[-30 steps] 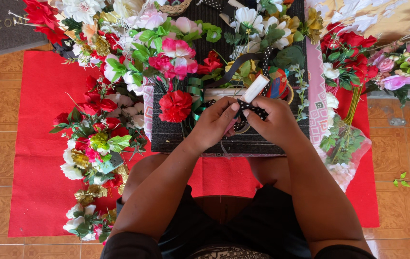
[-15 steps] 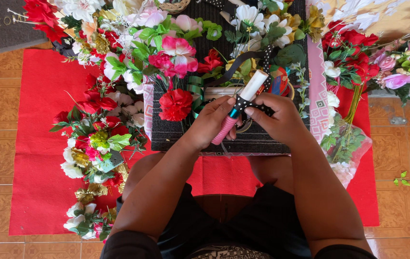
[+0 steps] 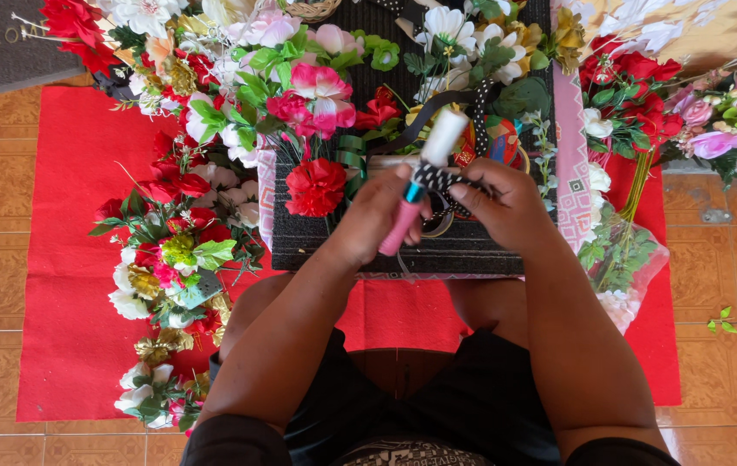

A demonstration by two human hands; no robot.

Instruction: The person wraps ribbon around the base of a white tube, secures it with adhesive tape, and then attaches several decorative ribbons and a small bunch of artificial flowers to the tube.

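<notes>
pink-handled tool [image 3: 411,203] tilted upright, wrapped by black white-dotted ribbon [image 3: 439,179].

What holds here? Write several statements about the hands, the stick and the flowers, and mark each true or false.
1. The left hand grips a stick with a pink lower part and a white top. True.
2. The right hand rests on the floor tiles. False: it pinches polka-dot ribbon by the stick.
3. A red carnation sits left of the hands. True.
4. The cloth under the flowers is blue. False: it is red.
5. The dark board lies under the hands. True.
</notes>
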